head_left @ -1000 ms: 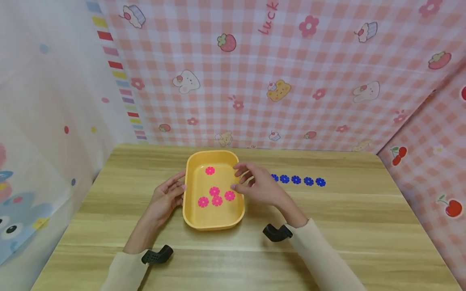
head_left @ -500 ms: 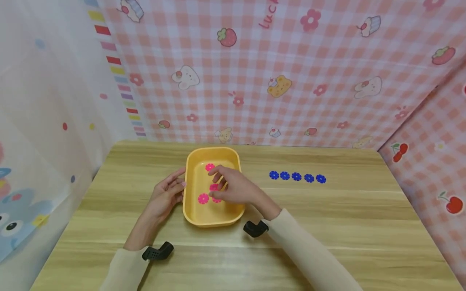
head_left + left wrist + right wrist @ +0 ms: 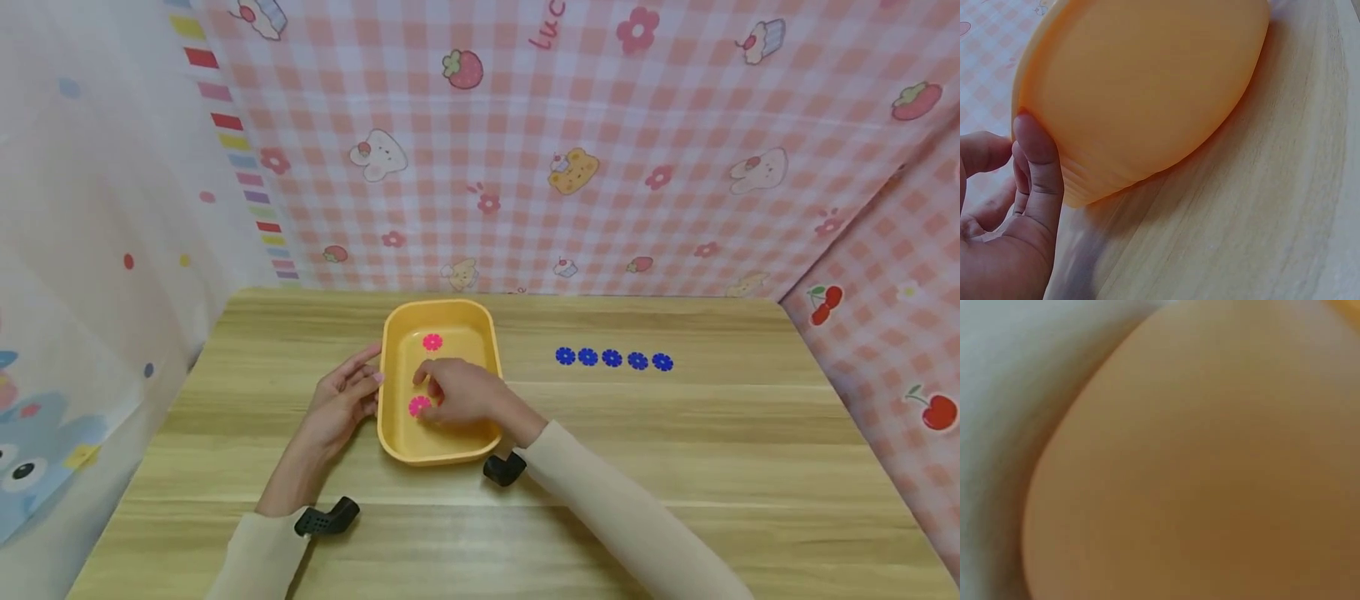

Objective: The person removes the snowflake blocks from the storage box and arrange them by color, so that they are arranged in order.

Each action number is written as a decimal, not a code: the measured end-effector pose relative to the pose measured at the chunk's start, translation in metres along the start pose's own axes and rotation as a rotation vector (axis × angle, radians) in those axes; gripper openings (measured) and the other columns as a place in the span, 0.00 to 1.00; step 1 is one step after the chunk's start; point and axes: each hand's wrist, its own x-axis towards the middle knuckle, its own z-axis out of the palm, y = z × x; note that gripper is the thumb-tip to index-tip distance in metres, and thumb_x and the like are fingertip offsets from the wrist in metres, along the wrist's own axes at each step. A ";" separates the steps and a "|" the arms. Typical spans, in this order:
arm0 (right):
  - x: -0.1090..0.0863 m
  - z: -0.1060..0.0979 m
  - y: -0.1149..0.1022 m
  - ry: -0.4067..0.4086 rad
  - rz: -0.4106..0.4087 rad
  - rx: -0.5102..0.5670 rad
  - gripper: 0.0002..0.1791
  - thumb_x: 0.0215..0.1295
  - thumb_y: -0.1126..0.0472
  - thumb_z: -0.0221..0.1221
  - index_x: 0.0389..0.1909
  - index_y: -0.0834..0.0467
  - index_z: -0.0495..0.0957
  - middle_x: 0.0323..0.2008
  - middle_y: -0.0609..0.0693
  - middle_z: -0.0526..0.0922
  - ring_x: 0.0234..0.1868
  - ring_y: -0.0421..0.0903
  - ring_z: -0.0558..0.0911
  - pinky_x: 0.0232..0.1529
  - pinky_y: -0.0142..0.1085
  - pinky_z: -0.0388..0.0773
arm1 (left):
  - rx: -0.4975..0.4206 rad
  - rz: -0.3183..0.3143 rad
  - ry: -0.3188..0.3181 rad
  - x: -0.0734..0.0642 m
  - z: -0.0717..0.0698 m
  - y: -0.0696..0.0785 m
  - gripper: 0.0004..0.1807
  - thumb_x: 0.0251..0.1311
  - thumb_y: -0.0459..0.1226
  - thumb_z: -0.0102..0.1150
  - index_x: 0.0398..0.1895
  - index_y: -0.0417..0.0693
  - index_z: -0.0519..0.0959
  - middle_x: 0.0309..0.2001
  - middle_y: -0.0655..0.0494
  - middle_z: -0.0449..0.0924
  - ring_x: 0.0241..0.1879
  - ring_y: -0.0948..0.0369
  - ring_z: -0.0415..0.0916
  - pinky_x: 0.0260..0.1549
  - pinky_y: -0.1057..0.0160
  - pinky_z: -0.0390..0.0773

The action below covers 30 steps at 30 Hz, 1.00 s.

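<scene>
A yellow tray stands on the table, with pink flower-shaped plastic discs inside. One pink disc lies near its far end; another pink disc is partly behind my right thumb. Any others under the hand are hidden. My right hand is inside the tray, fingers bent downward with a gap between thumb and forefinger; no held disc shows. My left hand touches the tray's left side. In the left wrist view, the left thumb rests against the tray's outer wall.
Several blue flower-shaped discs lie in a row on the wooden table, right of the tray. Patterned cloth hangs behind the table and at both sides. A blurred close surface fills most of the right wrist view.
My right hand has moved left from the tray's right rim to above the pink discs, then lower, covering several of them. The left hand has stayed at the tray's side.
</scene>
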 end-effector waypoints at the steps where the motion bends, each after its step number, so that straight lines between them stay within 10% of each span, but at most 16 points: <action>1: 0.000 0.000 0.000 -0.002 0.013 -0.022 0.24 0.61 0.49 0.71 0.55 0.52 0.79 0.32 0.44 0.78 0.34 0.40 0.76 0.38 0.30 0.74 | 0.003 -0.001 -0.001 0.001 0.000 0.000 0.32 0.73 0.32 0.57 0.78 0.42 0.62 0.43 0.58 0.79 0.30 0.65 0.76 0.26 0.69 0.81; 30: -0.004 0.001 -0.001 0.041 -0.045 0.036 0.06 0.64 0.55 0.68 0.31 0.45 0.80 0.26 0.39 0.80 0.31 0.37 0.77 0.33 0.28 0.74 | -0.002 0.015 -0.001 0.000 -0.002 -0.001 0.32 0.73 0.32 0.57 0.78 0.40 0.61 0.41 0.59 0.79 0.31 0.67 0.76 0.26 0.70 0.80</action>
